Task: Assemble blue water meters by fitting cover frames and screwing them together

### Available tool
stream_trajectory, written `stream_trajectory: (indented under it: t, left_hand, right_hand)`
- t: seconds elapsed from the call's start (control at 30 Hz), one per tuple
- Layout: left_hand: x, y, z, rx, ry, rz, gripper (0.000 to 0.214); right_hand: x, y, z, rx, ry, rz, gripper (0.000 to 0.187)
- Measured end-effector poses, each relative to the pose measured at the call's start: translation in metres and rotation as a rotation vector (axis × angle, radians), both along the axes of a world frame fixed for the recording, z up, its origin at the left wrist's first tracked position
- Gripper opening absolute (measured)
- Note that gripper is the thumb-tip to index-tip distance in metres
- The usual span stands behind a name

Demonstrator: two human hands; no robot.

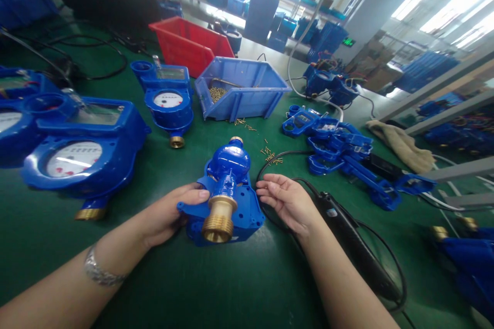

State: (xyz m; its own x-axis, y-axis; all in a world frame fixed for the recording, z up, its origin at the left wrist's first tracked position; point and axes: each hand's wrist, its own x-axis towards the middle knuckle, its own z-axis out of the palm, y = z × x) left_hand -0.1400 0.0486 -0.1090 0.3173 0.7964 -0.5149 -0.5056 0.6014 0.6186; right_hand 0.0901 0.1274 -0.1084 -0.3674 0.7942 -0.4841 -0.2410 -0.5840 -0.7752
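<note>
A blue water meter [231,162] lies face down in its blue plastic housing [247,211], its threaded brass end [218,223] pointing toward me. My left hand [173,213] grips the housing's left side, thumb on top and fingers mostly hidden underneath. Beside the right edge of the housing is my right hand [287,198], its fingers curled and the thumb pressed near the index finger. Anything small in that pinch is too hidden to make out. Loose brass screws [270,155] lie on the green table beyond the right hand.
A blue bin [247,97] holding brass screws stands ahead, with a red bin [185,43] behind it. Finished-looking meters [83,149] stand at left. Blue housing parts [332,141], a black corded power screwdriver [355,247] and a cloth glove [401,144] lie at right.
</note>
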Motion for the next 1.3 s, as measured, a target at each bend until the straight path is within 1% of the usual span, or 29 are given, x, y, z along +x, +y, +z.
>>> stream_trajectory:
  t: [0.1,0.27,0.4,0.5,0.67,0.77,0.93,1.0,1.1,1.17,1.23,1.3]
  left_hand:
    - [0.0,0.0,-0.001,0.009,-0.018,-0.005,0.036]
    - [0.0,0.0,-0.001,0.012,-0.034,-0.006,0.033]
    - [0.0,0.0,-0.001,-0.004,-0.022,0.004,0.031]
    - [0.0,0.001,0.0,-0.004,-0.006,0.007,0.033]
    - [0.001,0.001,0.004,0.011,-0.001,0.014,0.034]
    - [0.001,0.0,0.005,0.03,-0.006,-0.003,0.041]
    - [0.001,-0.001,0.005,0.048,-0.035,-0.041,0.04]
    - [0.001,0.0,0.005,0.066,-0.042,-0.049,0.04]
    - [0.001,0.002,0.004,0.088,-0.051,-0.066,0.039]
    - [0.001,0.002,0.005,0.093,-0.049,-0.069,0.038]
    - [0.001,0.002,0.005,0.091,-0.038,-0.074,0.037]
    - [0.001,0.002,0.005,0.09,-0.026,-0.074,0.036]
  right_hand:
    - [0.001,-0.002,-0.002,-0.003,0.012,-0.018,0.04]
    - [0.0,-0.004,-0.005,0.025,0.011,-0.056,0.033]
    - [-0.002,-0.006,-0.004,0.059,0.014,-0.064,0.033]
    - [-0.001,-0.008,0.001,0.06,0.023,-0.047,0.031]
    - [0.002,-0.012,0.017,0.059,0.019,-0.02,0.036]
    - [0.002,-0.019,0.025,0.105,-0.041,0.008,0.031]
    - [-0.005,-0.036,0.031,0.157,-0.142,0.096,0.028]
    - [-0.007,-0.041,0.033,0.268,-0.233,0.116,0.026]
    - [-0.01,-0.046,0.035,0.518,-0.485,0.138,0.017]
    - [-0.011,-0.048,0.038,0.675,-0.625,0.165,0.014]
    - [-0.01,-0.049,0.042,0.811,-0.712,0.212,0.014]
    - [-0.008,-0.049,0.048,0.918,-0.769,0.29,0.016]
